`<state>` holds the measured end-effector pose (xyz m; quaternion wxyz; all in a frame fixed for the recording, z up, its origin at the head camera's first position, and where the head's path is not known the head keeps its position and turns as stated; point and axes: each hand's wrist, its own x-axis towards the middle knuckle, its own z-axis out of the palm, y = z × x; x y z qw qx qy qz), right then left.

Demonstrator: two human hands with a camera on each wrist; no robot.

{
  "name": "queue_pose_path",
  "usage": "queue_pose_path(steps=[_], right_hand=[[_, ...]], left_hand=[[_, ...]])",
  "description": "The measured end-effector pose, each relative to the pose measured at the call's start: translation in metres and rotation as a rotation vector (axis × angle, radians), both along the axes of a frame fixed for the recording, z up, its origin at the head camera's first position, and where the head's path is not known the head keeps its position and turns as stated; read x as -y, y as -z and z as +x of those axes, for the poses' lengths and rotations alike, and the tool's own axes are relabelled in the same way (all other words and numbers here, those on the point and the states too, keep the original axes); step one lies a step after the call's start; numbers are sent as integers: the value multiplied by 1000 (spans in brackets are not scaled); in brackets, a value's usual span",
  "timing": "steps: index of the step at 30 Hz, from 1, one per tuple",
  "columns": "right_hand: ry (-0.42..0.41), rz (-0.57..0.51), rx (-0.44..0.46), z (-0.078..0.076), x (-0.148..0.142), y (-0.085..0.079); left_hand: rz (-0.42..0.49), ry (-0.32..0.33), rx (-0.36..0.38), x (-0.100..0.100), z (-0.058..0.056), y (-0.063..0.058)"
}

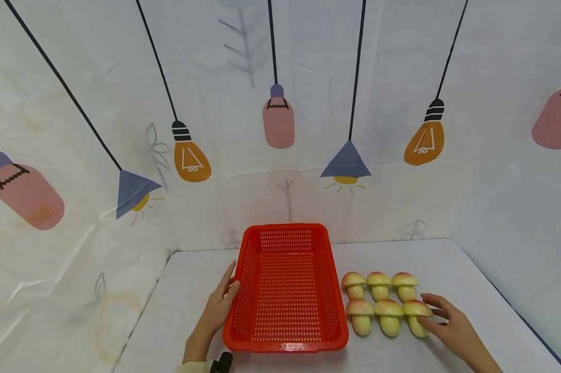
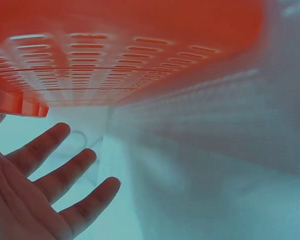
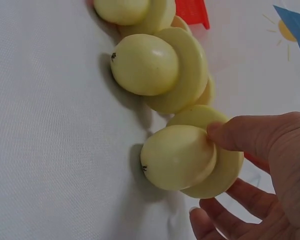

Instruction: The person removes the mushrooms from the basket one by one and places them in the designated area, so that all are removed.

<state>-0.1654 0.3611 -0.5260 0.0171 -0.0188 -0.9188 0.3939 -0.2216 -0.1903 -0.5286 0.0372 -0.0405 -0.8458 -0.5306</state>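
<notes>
My right hand (image 1: 452, 329) is at the front-right toy mushroom (image 1: 416, 316), a pale yellow stem under a cap with a reddish top. In the right wrist view, the thumb presses that mushroom (image 3: 177, 157) where stem meets cap, while the index finger goes behind the cap, partly hidden. Two rows of similar mushrooms (image 1: 378, 280) lie on the white table. Left of them stands a red plastic basket (image 1: 229, 331) with slotted walls and nothing inside. Against its left side is my left hand (image 1: 217, 308), thumb near the rim, other fingers straight and spread below it (image 2: 45, 185).
The white-covered table (image 1: 177, 295) ends at a wall sheet (image 1: 243, 197) printed with hanging lamps, close behind the basket. More sheet stands along the left and right sides. A black wrist strap (image 1: 221, 362) shows on the left arm by the basket's front-left corner.
</notes>
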Motion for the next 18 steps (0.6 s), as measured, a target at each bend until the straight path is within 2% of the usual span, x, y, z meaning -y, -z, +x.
queue_pose_path(steps=[7, 12, 15, 18], right_hand=[[11, -31, 79, -1, 1, -2], [14, -28, 101, 0, 2, -5], [13, -23, 98, 0, 1, -6], [5, -11, 51, 1, -1, -7]], left_hand=[[-140, -23, -79, 5, 4, -5], [-165, -43, -105, 7, 5, -9], [-172, -62, -94, 10, 6, -9], [-184, -84, -95, 14, 6, -8]])
